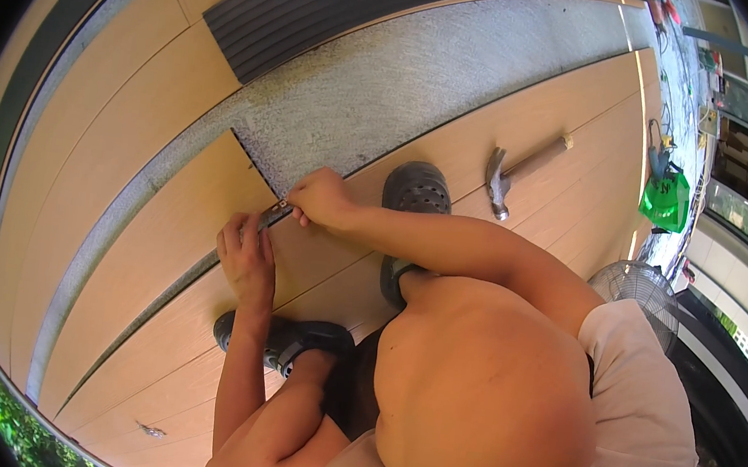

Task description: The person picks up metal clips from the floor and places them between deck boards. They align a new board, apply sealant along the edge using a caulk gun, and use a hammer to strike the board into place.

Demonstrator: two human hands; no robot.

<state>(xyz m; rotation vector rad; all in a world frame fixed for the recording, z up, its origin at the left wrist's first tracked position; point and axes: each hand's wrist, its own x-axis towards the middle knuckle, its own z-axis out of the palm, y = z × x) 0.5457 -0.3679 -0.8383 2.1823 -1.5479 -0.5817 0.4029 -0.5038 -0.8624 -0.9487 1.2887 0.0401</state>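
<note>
A small metal clip (282, 205) sits at the corner of a tan plank (206, 184), by the narrow gap between boards. The fingers of my right hand (325, 199) are closed in a pinch at this clip, from the gap's right side. My left hand (245, 261) rests just nearer to me, its bent fingers a little apart on the plank's edge beside the gap; I see nothing held in it. A claw hammer (517, 176) with a wooden handle lies on the boards to the right, apart from both hands.
Dark ribbed boards (325, 9) lie at the far side, beyond a strip of grey concrete (389, 89). My dark clogs (417, 189) stand on the laid tan planks. A green bag (666, 199) and a fan (637, 289) are at the right. Small metal pieces (151, 430) lie lower left.
</note>
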